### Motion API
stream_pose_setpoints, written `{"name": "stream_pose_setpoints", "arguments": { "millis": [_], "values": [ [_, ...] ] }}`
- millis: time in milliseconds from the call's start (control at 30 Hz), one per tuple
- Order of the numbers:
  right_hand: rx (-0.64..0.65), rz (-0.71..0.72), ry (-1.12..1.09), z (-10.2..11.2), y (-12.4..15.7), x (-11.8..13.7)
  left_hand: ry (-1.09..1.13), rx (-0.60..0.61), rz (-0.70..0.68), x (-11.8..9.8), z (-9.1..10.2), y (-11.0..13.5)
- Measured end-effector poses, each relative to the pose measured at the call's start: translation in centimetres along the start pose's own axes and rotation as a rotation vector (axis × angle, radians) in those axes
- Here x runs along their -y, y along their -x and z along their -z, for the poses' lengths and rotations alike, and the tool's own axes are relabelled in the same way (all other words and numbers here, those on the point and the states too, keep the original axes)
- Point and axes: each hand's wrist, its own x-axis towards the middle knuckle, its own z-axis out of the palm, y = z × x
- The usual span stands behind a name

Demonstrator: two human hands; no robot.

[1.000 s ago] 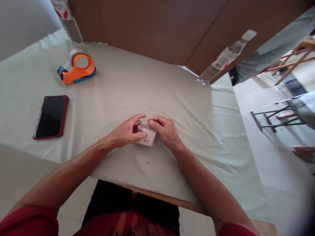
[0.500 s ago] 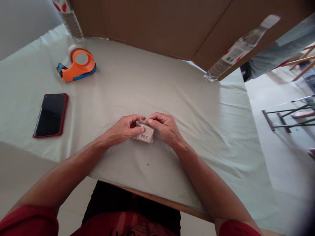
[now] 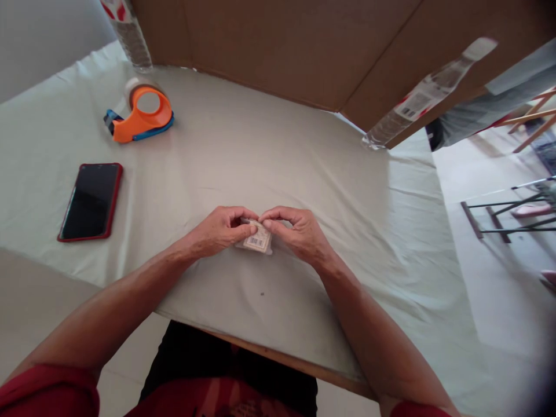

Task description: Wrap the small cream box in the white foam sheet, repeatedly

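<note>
Near the table's front edge is a small pale box (image 3: pixel 258 240) in a clear plastic wrapper, with a barcode on the side facing up. My left hand (image 3: pixel 220 231) is closed on its left side, thumb lying across the face and fingers behind it. At the box's top right corner, my right hand (image 3: pixel 296 231) pinches the wrapper between thumb and forefinger. The fingertips of both hands almost meet there and hide the upper edge of the box.
Left on the cloth-covered table lie a phone (image 3: pixel 90 201) in a red case and an orange tape dispenser (image 3: pixel 152 123). Two plastic bottles, a left one (image 3: pixel 135 45) and a right one (image 3: pixel 417 99), stand against a brown cardboard panel (image 3: pixel 269 52). A person's grey-clothed part (image 3: pixel 469 113) shows at right.
My right thumb and forefinger have shifted slightly at the wrapper's top corner. My left hand keeps its hold on the box. The whole view has moved a little.
</note>
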Motion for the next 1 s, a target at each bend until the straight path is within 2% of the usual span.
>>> {"name": "stream_pose_setpoints", "arguments": {
  "millis": [167, 333, 633, 733, 833, 1000],
  "values": [
    [-0.057, 0.185, 0.131, -0.6, 0.5, -0.8, -0.034, -0.023, -0.026, -0.1, 0.0, 0.0],
    [-0.136, 0.412, 0.415, -1.1, 0.8, -1.9, -0.203, -0.135, -0.064, -0.3, -0.1, 0.2],
    [-0.187, 0.61, 0.639, -1.7, 1.0, -2.4, -0.325, -0.194, -0.075, -0.4, 0.3, 0.0],
    [-0.183, 0.602, 0.621, -2.0, 0.9, -2.5, -0.37, -0.24, -0.094, -0.4, 0.5, -0.1],
    [-0.168, 0.534, 0.501, -2.1, 0.9, -2.8, -0.362, -0.219, -0.094, -0.5, 0.6, -0.1],
    [-0.282, 0.413, 0.238, -1.4, 1.0, -3.1, -0.294, -0.19, -0.077, -0.6, 0.6, -0.1]
  ]
}}
